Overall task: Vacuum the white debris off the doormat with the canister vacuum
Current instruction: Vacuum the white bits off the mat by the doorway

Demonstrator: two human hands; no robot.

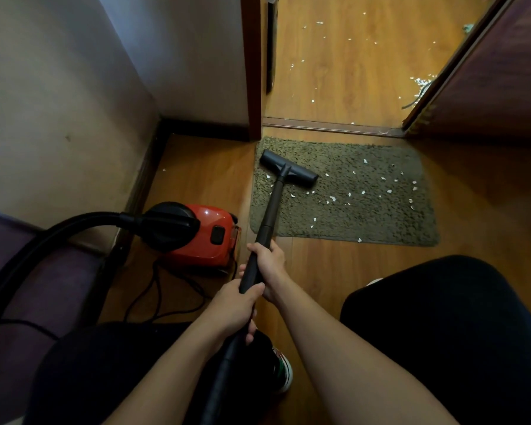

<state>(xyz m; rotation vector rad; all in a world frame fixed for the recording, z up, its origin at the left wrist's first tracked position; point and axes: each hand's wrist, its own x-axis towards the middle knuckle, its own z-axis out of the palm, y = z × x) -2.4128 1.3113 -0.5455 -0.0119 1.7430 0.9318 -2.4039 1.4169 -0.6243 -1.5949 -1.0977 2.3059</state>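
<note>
Our left hand (236, 305) and right hand (269, 265) wrap the wand (271, 207) (right further forward), nozzle (288, 169) on doormat (365, 222), white debris (389, 191) beside it.

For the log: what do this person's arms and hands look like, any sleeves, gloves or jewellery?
The left hand and right hand are ungloved, with no ring, watch or bracelet visible. The left forearm and right forearm are bare up to the frame's edge; no sleeves show. The legs are in black clothing.
</note>
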